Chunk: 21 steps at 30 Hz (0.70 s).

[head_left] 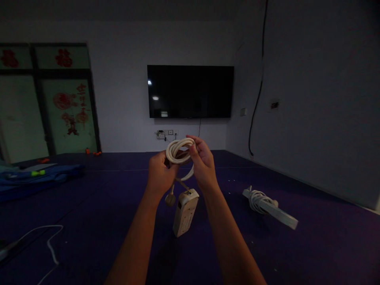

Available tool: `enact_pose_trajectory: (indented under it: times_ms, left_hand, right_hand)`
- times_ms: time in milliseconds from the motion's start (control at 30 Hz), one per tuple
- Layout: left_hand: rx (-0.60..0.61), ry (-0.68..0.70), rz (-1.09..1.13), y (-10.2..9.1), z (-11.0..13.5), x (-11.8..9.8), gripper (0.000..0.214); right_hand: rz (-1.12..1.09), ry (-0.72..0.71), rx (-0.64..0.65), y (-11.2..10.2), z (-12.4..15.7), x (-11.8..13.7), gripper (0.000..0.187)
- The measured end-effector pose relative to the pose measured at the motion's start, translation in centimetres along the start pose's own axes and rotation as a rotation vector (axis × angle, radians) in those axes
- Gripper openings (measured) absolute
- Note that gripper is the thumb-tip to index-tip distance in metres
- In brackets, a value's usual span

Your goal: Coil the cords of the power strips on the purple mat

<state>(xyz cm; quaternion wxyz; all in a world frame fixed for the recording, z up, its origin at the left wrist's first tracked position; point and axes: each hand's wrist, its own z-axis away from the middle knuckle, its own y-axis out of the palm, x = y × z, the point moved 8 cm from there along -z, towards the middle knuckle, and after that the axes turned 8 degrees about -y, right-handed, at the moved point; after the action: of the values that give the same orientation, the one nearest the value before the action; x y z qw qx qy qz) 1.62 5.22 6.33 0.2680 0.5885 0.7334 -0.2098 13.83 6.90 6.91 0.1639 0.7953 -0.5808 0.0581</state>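
Observation:
Both my hands are raised in front of me around a coiled white cable (178, 150). My left hand (160, 173) grips the coil's left side with closed fingers. My right hand (202, 163) pinches the coil's right side, thumb on top. Below the coil hangs a white power strip (185, 213) on the same cable, and its plug (170, 199) dangles beside my left wrist.
A second white power strip (271, 208) with its cable wound round it lies on the dark purple floor (311, 245) to the right. A loose white cord (50, 241) lies at lower left. Blue fabric (38, 178) sits at far left. A black TV (190, 92) hangs on the wall ahead.

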Motion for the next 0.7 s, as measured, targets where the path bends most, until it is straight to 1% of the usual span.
enact_pose_trajectory:
  times_ms: [167, 333, 433, 500, 700]
  left_hand:
    - [0.027, 0.047, 0.055, 0.2, -0.1, -0.5, 0.023]
    - [0.087, -0.001, 0.180, 1.1, 0.1, -0.2, 0.021]
    - [0.095, -0.008, 0.190, 1.5, 0.2, -0.2, 0.023]
    - [0.067, -0.006, 0.164, 1.5, 0.2, -0.2, 0.026]
    - [-0.078, -0.027, 0.089, 0.8, 0.5, -0.4, 0.034]
  right_hand:
    - [0.005, 0.015, -0.013, -0.4, 0.0, -0.3, 0.028]
    - [0.003, 0.023, -0.032, -0.9, -0.1, -0.3, 0.027]
    - [0.000, 0.025, -0.036, -1.0, -0.2, -0.3, 0.026]
    - [-0.014, 0.027, -0.040, -1.0, -0.3, -0.5, 0.026]
    - [-0.031, 0.008, -0.044, -0.6, -0.1, -0.7, 0.027]
